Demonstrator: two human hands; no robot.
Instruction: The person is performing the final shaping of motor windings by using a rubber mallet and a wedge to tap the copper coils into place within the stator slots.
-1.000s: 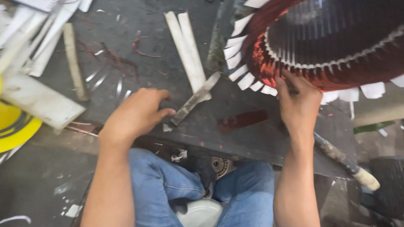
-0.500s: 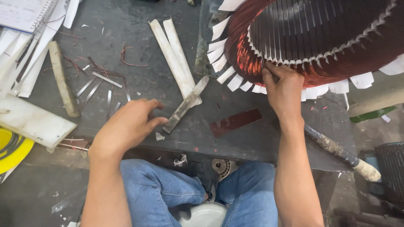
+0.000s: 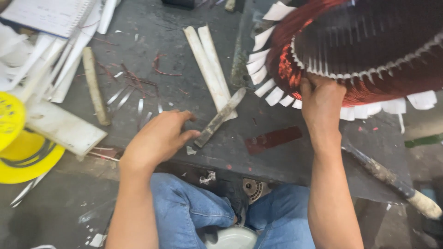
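A large motor stator (image 3: 369, 50) with copper-red windings and white insulation strips sits at the upper right of a dark metal bench (image 3: 184, 92). My right hand (image 3: 320, 99) grips the near rim of the windings. My left hand (image 3: 159, 138) rests on the bench near its front edge, fingers curled, fingertips touching the near end of a flat grey metal tool (image 3: 220, 117) that lies diagonally. Two white flat strips (image 3: 207, 64) lie just beyond the tool.
A wooden stick (image 3: 94, 85), white strips, copper wire scraps and a notepad (image 3: 50, 16) lie at the left. Yellow round objects (image 3: 23, 147) sit at the far left. A dark red strip (image 3: 273, 139) lies near the bench edge; a hammer-like tool (image 3: 392, 177) lies at the right.
My left hand has slid along the bench to the near end of the grey tool. My right hand has stayed on the stator's rim. The view has shifted closer.
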